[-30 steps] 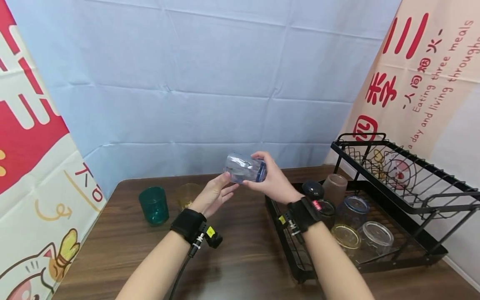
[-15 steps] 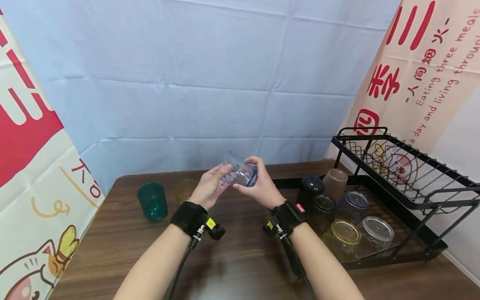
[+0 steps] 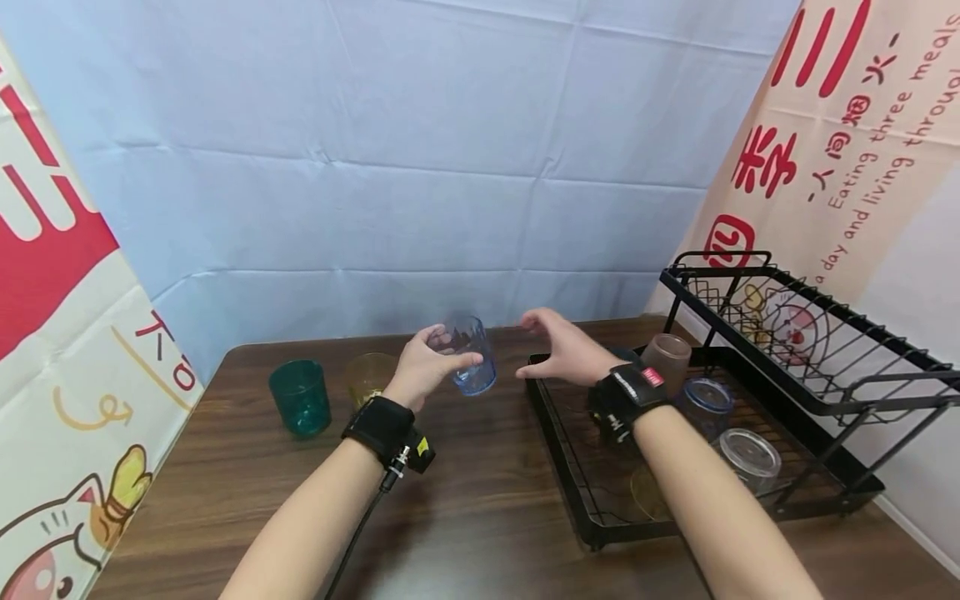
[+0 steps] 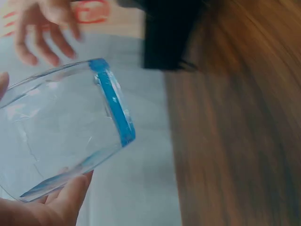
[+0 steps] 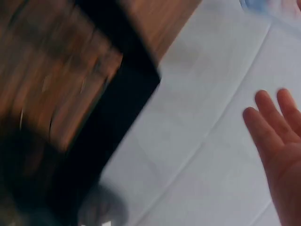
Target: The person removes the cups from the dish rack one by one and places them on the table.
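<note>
My left hand (image 3: 429, 364) grips a clear blue-tinted glass (image 3: 476, 358) around its side, above the table. In the head view the glass is nearly upright, its thick blue base (image 4: 114, 106) downward. To the right of it my right hand (image 3: 566, 350) is apart from the glass, fingers spread and holding nothing. The right wrist view shows that hand (image 5: 282, 141) with fingers extended against the pale backdrop. Left of my left hand stand a teal glass (image 3: 301, 398) and an amber glass (image 3: 367, 375), the latter partly hidden by the hand.
On the right stands a black two-tier dish rack (image 3: 577, 467). Its lower tray holds several upturned glasses, among them a pinkish one (image 3: 666, 358), a blue-rimmed one (image 3: 705, 404) and a clear one (image 3: 750, 458). My right forearm passes over the tray.
Both hands held the tilted glass before. My right hand has let go and moved right toward the rack, while the left keeps the glass, now turned base downward.
</note>
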The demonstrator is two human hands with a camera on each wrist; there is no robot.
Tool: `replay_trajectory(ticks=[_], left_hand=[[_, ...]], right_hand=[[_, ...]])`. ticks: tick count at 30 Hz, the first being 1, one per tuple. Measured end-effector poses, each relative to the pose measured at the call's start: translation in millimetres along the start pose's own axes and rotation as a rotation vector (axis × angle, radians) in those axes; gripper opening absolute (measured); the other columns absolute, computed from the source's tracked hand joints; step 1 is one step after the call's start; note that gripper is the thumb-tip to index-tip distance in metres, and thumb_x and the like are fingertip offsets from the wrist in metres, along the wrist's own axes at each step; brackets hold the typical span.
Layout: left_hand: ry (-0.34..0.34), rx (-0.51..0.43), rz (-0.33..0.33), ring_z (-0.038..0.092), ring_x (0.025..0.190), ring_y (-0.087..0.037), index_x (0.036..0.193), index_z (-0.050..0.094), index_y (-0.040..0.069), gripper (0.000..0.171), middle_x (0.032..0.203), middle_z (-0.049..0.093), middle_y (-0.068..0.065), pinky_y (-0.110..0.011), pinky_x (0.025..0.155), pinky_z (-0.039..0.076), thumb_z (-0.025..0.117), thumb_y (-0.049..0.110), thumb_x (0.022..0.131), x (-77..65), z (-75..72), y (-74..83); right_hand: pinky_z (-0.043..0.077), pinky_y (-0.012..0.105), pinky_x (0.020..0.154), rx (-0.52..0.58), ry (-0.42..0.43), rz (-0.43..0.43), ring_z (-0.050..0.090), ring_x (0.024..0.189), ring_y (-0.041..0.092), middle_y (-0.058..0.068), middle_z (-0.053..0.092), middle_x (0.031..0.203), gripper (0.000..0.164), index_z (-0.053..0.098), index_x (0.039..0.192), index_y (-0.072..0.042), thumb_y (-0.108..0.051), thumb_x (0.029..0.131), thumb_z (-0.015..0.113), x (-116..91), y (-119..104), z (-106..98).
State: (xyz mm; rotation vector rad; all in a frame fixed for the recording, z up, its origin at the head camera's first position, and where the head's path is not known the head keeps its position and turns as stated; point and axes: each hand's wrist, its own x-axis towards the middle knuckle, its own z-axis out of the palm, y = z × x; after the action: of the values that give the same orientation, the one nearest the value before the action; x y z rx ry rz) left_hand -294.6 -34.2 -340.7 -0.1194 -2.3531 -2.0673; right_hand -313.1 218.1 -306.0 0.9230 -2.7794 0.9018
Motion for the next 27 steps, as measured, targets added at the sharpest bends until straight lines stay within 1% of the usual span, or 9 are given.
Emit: replay_trajectory(ticks=[3,6,7,9,12,16,20,24,27], left_hand=[[0.015,0.124,0.006,0.052,0.133,-0.038,0.154,0.037,-0.003,0.095,0.146,0.051,-0.022,-0.046,0.109,0.047,0.092,0.018,0.079,1.4,4.3,-15.1],[0.042,0.237,0.023,0.052,0.132,-0.039,0.152,0.037,-0.004,0.098,0.146,0.051,-0.022,-0.047,0.108,0.046,0.093,0.018,0.076,1.6,7.6,-28.8],[0.054,0.270,0.031,0.052,0.131,-0.039,0.152,0.037,-0.005,0.098,0.145,0.051,-0.023,-0.047,0.108,0.046,0.094,0.018,0.075,1.7,8.5,-32.7],[0.076,0.323,0.049,0.052,0.130,-0.040,0.151,0.038,-0.006,0.099,0.142,0.052,-0.023,-0.049,0.107,0.046,0.095,0.019,0.074,1.9,10.4,-39.0],[0.095,0.369,0.065,0.051,0.129,-0.041,0.150,0.039,-0.007,0.100,0.140,0.052,-0.025,-0.050,0.107,0.045,0.096,0.020,0.072,3.2,13.0,-47.3],[0.121,0.399,0.071,0.051,0.129,-0.042,0.148,0.039,-0.007,0.101,0.138,0.052,-0.026,-0.051,0.107,0.045,0.097,0.023,0.071,6.3,16.0,-55.4],[0.142,0.402,0.072,0.050,0.129,-0.043,0.148,0.040,-0.007,0.101,0.138,0.051,-0.026,-0.052,0.107,0.045,0.097,0.022,0.070,8.1,19.3,-58.0],[0.156,0.406,0.066,0.049,0.130,-0.043,0.148,0.041,-0.007,0.101,0.138,0.050,-0.026,-0.053,0.108,0.045,0.098,0.022,0.070,10.3,22.0,-60.1],[0.175,0.413,0.065,0.049,0.130,-0.043,0.148,0.041,-0.007,0.101,0.138,0.050,-0.027,-0.053,0.108,0.045,0.098,0.021,0.069,12.7,22.8,-62.3]], right_hand=[[0.043,0.055,0.107,-0.087,-0.040,0.034,0.051,0.127,0.042,0.025,0.053,0.135,0.071,0.050,0.136,0.005,-0.018,0.081,0.089,-5,13,-26],[0.043,0.059,0.105,-0.136,-0.084,0.073,0.050,0.126,0.046,0.029,0.052,0.134,0.070,0.049,0.136,0.008,-0.017,0.083,0.087,-11,24,-48],[0.043,0.060,0.104,-0.152,-0.100,0.100,0.050,0.126,0.046,0.030,0.052,0.135,0.070,0.049,0.137,0.007,-0.018,0.084,0.087,-13,27,-54],[0.044,0.061,0.102,-0.177,-0.126,0.148,0.050,0.124,0.048,0.032,0.051,0.134,0.069,0.049,0.138,0.007,-0.018,0.085,0.086,-17,32,-65],[0.045,0.062,0.099,-0.222,-0.160,0.201,0.051,0.120,0.049,0.034,0.051,0.131,0.068,0.050,0.136,0.008,-0.022,0.086,0.085,-21,41,-76],[0.046,0.062,0.097,-0.250,-0.216,0.235,0.052,0.119,0.051,0.036,0.052,0.128,0.070,0.051,0.135,0.011,-0.024,0.084,0.086,-21,55,-79],[0.046,0.062,0.099,-0.249,-0.278,0.266,0.051,0.121,0.053,0.038,0.052,0.131,0.075,0.050,0.136,0.012,-0.026,0.083,0.086,-20,65,-75],[0.045,0.062,0.100,-0.267,-0.330,0.306,0.049,0.124,0.053,0.038,0.050,0.134,0.078,0.050,0.139,0.011,-0.029,0.083,0.087,-16,71,-70],[0.046,0.062,0.100,-0.308,-0.358,0.332,0.050,0.124,0.051,0.036,0.052,0.134,0.080,0.051,0.139,0.010,-0.031,0.081,0.088,-12,72,-67]])
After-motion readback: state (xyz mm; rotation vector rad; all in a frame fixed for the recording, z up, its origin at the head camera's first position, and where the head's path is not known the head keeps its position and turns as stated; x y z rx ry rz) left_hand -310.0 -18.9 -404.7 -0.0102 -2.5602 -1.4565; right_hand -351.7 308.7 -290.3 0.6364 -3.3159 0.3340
